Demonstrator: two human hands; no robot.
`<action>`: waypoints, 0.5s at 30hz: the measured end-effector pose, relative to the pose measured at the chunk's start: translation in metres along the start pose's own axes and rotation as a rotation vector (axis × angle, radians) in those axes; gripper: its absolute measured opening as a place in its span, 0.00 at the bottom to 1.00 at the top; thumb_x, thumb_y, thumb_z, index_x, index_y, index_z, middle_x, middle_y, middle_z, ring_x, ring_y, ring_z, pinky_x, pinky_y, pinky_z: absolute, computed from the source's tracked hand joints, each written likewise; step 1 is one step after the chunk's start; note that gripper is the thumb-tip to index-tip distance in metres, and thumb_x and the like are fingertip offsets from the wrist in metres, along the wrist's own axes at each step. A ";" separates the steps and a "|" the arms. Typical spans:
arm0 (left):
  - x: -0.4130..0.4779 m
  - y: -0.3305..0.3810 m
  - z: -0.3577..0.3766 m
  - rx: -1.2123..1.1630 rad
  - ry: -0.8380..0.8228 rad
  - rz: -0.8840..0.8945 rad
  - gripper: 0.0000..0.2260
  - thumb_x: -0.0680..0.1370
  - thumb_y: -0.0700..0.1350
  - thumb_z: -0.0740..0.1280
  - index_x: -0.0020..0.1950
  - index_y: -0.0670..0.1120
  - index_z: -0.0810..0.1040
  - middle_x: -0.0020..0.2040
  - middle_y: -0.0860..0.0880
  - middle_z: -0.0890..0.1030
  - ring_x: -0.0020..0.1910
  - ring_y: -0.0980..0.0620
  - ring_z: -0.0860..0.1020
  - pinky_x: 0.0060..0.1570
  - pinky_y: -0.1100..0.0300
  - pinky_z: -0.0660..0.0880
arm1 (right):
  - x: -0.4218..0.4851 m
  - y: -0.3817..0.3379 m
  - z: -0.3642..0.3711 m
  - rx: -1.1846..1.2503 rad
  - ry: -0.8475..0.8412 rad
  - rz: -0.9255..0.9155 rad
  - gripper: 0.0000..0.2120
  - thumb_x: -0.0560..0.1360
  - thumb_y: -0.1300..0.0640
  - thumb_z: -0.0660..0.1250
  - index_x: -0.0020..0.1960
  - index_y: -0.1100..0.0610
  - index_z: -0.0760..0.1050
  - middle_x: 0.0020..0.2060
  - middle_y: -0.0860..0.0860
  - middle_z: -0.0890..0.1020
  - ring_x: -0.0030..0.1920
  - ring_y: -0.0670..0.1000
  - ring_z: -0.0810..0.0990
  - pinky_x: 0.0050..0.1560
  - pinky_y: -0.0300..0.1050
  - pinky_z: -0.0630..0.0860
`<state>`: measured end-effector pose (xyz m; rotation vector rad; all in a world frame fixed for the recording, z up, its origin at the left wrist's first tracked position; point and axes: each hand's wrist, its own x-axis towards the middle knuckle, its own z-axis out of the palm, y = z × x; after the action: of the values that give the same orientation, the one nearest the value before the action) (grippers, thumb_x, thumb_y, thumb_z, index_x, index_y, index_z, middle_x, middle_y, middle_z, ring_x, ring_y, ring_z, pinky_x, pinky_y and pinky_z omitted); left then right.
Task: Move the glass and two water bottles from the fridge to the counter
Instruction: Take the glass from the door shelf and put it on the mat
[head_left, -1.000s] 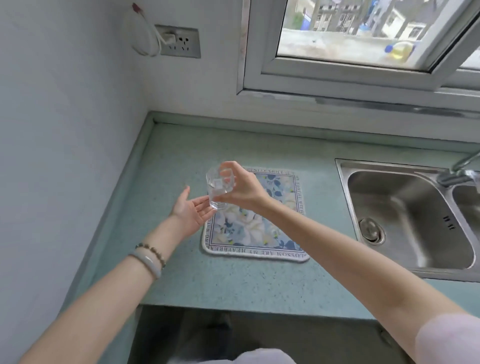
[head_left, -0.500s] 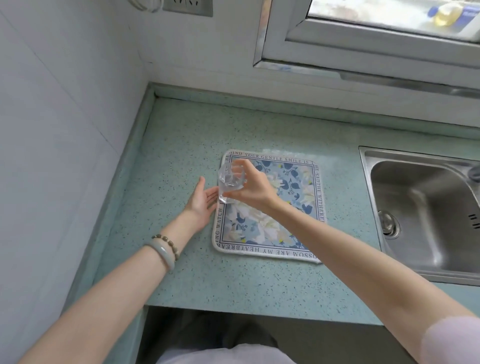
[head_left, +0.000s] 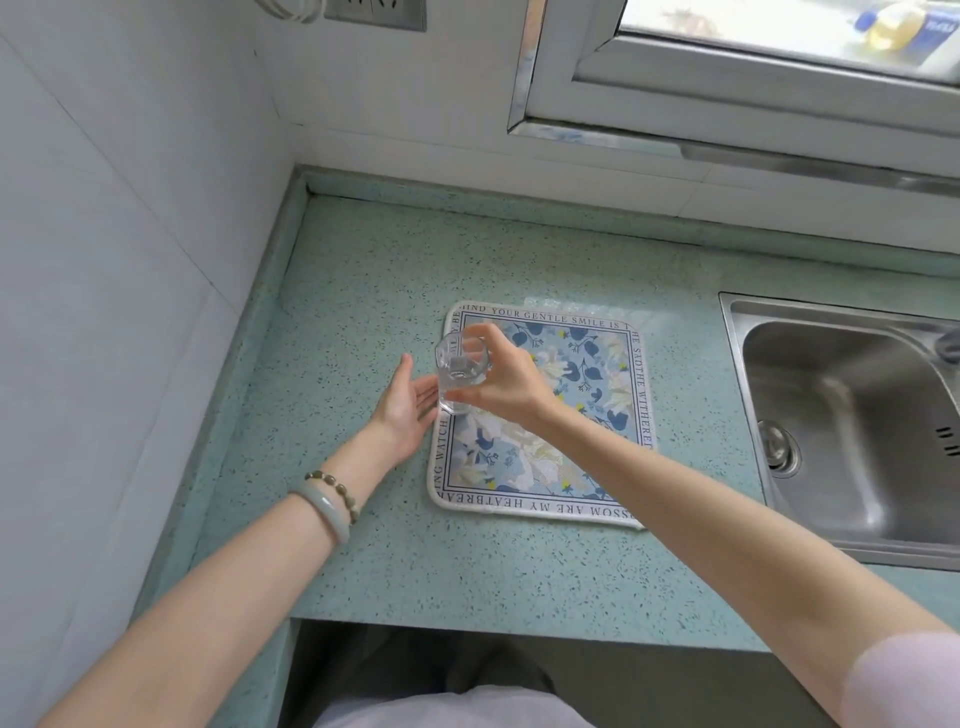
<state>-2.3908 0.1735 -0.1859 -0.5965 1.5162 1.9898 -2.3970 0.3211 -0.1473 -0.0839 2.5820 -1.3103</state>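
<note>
Over a green counter (head_left: 519, 571), the right hand (head_left: 506, 387) grips a clear glass (head_left: 460, 371) by its rim above a floral mat's (head_left: 571, 467) left edge, while the left hand (head_left: 408, 408), fingers spread, cups beside it.

glass (head_left: 461, 371): clear, faceted tumbler, no handle; contents cannot be told
pose: roughly upright, mouth tipped slightly toward the camera
hold: right hand (head_left: 506, 387) in grip around its side, fingers over the rim
position: over the left edge of the floral mat (head_left: 545, 452) on the green speckled desk (head_left: 363, 291); base contact unclear
bottles: out of view
</note>
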 end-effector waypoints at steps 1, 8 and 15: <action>0.000 0.000 0.000 0.003 -0.001 0.001 0.33 0.82 0.61 0.42 0.71 0.36 0.65 0.70 0.43 0.71 0.65 0.50 0.70 0.70 0.54 0.61 | -0.002 0.000 0.000 0.004 0.005 0.004 0.36 0.64 0.57 0.79 0.67 0.54 0.67 0.60 0.51 0.79 0.56 0.46 0.77 0.48 0.31 0.69; 0.000 -0.001 -0.002 0.026 -0.008 0.002 0.33 0.82 0.62 0.42 0.70 0.38 0.68 0.69 0.44 0.73 0.62 0.51 0.72 0.70 0.54 0.62 | -0.007 -0.003 0.001 0.033 -0.011 0.033 0.35 0.65 0.59 0.78 0.68 0.54 0.66 0.62 0.52 0.77 0.57 0.47 0.76 0.44 0.26 0.68; -0.007 0.025 -0.013 -0.005 0.003 0.057 0.34 0.81 0.63 0.45 0.74 0.37 0.61 0.75 0.41 0.64 0.74 0.46 0.63 0.74 0.51 0.58 | -0.007 -0.025 -0.019 0.076 -0.118 0.046 0.44 0.66 0.53 0.78 0.75 0.52 0.58 0.73 0.52 0.66 0.72 0.50 0.65 0.66 0.41 0.63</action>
<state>-2.4026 0.1551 -0.1670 -0.5650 1.5466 2.0372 -2.3959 0.3223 -0.1148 -0.0850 2.4190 -1.3435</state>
